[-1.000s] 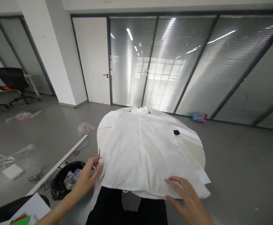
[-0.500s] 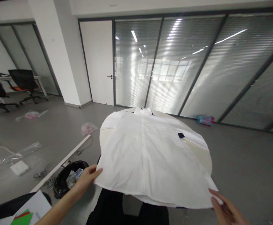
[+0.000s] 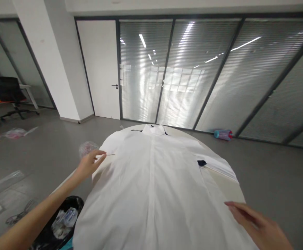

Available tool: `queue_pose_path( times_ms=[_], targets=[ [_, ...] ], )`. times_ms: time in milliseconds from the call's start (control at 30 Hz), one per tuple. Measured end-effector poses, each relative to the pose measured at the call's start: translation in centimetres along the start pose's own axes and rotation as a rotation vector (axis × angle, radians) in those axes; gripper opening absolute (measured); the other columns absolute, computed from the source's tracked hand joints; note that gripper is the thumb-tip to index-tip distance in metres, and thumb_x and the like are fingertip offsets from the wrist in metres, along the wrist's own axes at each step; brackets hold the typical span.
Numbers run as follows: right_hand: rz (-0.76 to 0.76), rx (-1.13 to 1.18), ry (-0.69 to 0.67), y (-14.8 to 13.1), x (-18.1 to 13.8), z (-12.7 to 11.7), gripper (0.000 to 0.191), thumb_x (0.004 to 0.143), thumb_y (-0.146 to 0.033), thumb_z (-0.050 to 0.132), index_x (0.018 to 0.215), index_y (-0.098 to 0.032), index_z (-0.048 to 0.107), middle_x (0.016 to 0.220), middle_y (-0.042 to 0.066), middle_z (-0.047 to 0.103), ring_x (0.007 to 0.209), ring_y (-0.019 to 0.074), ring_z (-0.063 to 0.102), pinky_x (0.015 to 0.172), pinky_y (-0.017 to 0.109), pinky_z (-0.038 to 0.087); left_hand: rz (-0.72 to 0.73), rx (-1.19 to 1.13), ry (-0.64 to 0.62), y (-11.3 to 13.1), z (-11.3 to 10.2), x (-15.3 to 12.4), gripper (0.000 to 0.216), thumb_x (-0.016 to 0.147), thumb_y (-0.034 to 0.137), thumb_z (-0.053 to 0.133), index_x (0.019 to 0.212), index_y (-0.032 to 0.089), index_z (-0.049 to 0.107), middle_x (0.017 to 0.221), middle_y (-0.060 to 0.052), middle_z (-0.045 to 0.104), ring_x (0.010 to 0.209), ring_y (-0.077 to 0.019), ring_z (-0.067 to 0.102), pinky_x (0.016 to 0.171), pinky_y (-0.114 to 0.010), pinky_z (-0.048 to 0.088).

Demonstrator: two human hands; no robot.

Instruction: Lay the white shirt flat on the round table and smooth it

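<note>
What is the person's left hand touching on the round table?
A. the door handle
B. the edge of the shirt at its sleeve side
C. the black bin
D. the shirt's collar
B: the left hand pinches the white shirt at its left edge, far from the collar.

Left hand (image 3: 89, 164) outstretched — right hand (image 3: 258, 225) flat

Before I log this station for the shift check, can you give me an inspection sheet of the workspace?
Surface: round pale table, mostly covered.
Job's things: white shirt spread flat, collar at the far edge, a dark tag on its right side.
Clutter: black bin with wrappers, plastic bags on the floor.
Hands: left hand pinches the shirt's left edge; right hand lies open by the right edge.
Cables: a thin coil on the floor, left.
Surroundings: glass partitions, white door, office chair, a bottle lying on the floor.
</note>
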State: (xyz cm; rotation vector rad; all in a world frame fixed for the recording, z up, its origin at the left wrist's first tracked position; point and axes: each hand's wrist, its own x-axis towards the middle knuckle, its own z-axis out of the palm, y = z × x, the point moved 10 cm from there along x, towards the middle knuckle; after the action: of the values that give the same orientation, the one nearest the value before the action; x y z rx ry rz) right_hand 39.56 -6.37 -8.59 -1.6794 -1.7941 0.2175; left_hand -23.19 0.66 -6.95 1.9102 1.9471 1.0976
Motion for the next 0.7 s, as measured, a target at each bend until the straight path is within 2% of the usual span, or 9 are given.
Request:
queue_pose_path(
  times_ms=[100,167,233,300,367,500,700],
  targets=[
    [-0.149,0.006,-0.070,-6.2,8.3,4.3,0.050,0.086,-0.065,0.049,0.112,-0.029,0.072,0.117,0.006,0.070,0.097,0.0234,0.070,0.086,0.035,0.058,0.252,0.140,-0.081,5.5,6.5,7.2,0.055,0.093,0.061,0.040,0.115,0.019,0.068,0.128,-0.012,0.064,0.116,-0.0280,0.061,0.099,-0.040,0.049],
    [-0.240,-0.107,-0.095,-8.8,13.0,8.1,0.060,0.091,-0.063,0.042,0.133,-0.024,0.061,0.136,0.010,0.059,0.123,0.0265,0.057,0.107,0.042,0.045,0.317,0.276,-0.156,7.6,11.7,10.3,0.057,0.095,0.058,0.039,0.125,0.017,0.065,0.139,-0.014,0.057,0.135,-0.0305,0.047,0.112,-0.044,0.037],
    [-0.182,-0.319,-0.118,-8.1,16.5,11.9,0.065,0.094,-0.062,0.040,0.147,-0.024,0.047,0.153,0.012,0.042,0.139,0.0324,0.040,0.113,0.051,0.035,0.277,0.413,-0.239,7.7,16.5,12.1,0.063,0.094,0.061,0.042,0.137,0.019,0.057,0.147,-0.015,0.048,0.143,-0.0365,0.034,0.116,-0.053,0.028],
    [-0.065,-0.514,-0.176,-5.4,18.3,15.1,0.067,0.094,-0.063,0.041,0.151,-0.030,0.040,0.160,0.011,0.029,0.143,0.0401,0.030,0.112,0.058,0.031,0.212,0.518,-0.310,6.6,20.0,12.5,0.070,0.091,0.068,0.041,0.145,0.024,0.048,0.151,-0.016,0.043,0.143,-0.0448,0.029,0.112,-0.065,0.022],
    [-0.013,-0.630,-0.210,-2.8,18.5,17.2,0.066,0.094,-0.065,0.040,0.152,-0.034,0.037,0.161,0.009,0.027,0.143,0.0427,0.028,0.111,0.061,0.028,0.192,0.583,-0.336,5.4,21.9,12.2,0.075,0.090,0.073,0.037,0.149,0.028,0.042,0.153,-0.017,0.040,0.141,-0.0502,0.028,0.107,-0.072,0.019],
    [-0.047,-0.697,-0.175,-0.5,18.8,18.5,0.066,0.095,-0.067,0.035,0.154,-0.037,0.033,0.160,0.008,0.030,0.143,0.0399,0.029,0.113,0.058,0.025,0.239,0.619,-0.299,4.3,23.0,12.6,0.077,0.090,0.075,0.030,0.151,0.029,0.039,0.153,-0.018,0.038,0.140,-0.0512,0.027,0.106,-0.071,0.018],
    [-0.030,-0.667,-0.191,0.8,23.5,20.0,0.067,0.095,-0.069,0.032,0.154,-0.037,0.030,0.160,0.007,0.029,0.144,0.0380,0.028,0.114,0.056,0.023,0.229,0.634,-0.278,4.3,24.8,16.8,0.076,0.090,0.075,0.026,0.151,0.031,0.038,0.153,-0.016,0.039,0.140,-0.0489,0.027,0.108,-0.068,0.015]
  ],
)
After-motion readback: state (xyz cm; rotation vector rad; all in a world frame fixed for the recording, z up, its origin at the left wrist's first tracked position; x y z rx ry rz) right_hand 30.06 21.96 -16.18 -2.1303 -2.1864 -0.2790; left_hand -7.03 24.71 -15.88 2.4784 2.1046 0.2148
